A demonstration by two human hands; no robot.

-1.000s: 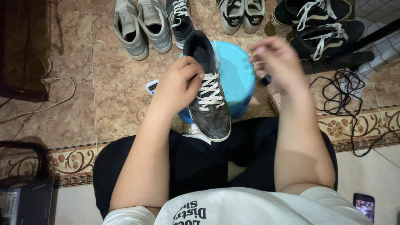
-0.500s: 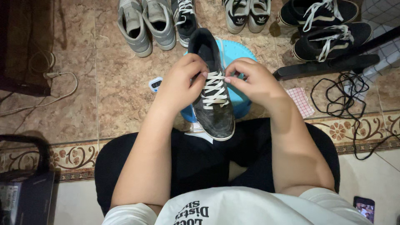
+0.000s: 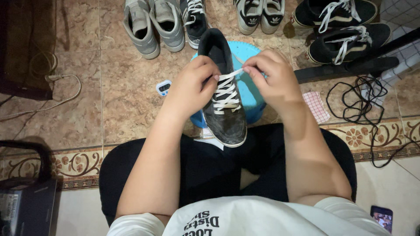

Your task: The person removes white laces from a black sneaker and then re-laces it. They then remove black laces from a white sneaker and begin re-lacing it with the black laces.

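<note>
a: where's the shoe?

b: the dark sneaker (image 3: 224,94) is held up over the person's lap, toe toward the body, heel over the blue round stool (image 3: 249,87) on the floor.

a: and the left hand?

b: the left hand (image 3: 192,87) grips the sneaker by its side near the collar, fingers (image 3: 209,70) closed around the upper, thumb by the top of the lacing.

a: the right one?

b: the right hand (image 3: 273,74) is just beside the shoe, its fingers pinched shut on the end of the white lace (image 3: 236,72), which runs taut from the top eyelets to the fingertips.

a: what else is around?

b: a row of shoes on the tiled floor (image 3: 127,100): a grey pair (image 3: 153,24), black pairs with white laces (image 3: 341,26). a small timer (image 3: 163,87) lies left of the stool, a pink checked cloth (image 3: 316,105) and black cables (image 3: 358,98) to the right.
</note>
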